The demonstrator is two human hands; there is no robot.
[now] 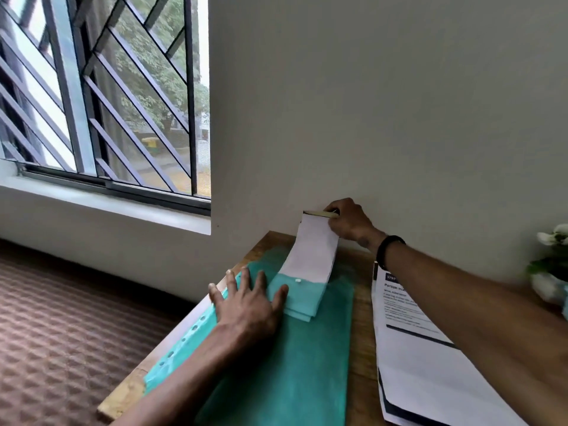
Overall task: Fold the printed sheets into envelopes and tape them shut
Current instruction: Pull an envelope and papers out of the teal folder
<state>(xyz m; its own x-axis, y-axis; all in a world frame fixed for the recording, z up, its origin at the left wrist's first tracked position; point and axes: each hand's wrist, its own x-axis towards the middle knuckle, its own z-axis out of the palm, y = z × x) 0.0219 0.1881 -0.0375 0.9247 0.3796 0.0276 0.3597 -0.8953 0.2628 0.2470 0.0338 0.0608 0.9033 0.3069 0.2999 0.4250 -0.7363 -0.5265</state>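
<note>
Right hand [349, 221] pinches folded sheet's [310, 250] far end up; left hand [246, 302] spread flat.

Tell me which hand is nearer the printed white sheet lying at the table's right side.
Right. The right hand reaches past the printed white sheet, its forearm crossing above it. The left hand rests flat on the teal plastic folder, farther left.

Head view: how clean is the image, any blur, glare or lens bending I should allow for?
Head view: soft daylight from the window, no harsh glare; wide-angle bending curves the table edges; the printed sheet text is too blurred to read; the right hand is smeared; the plant is blurred.
</note>
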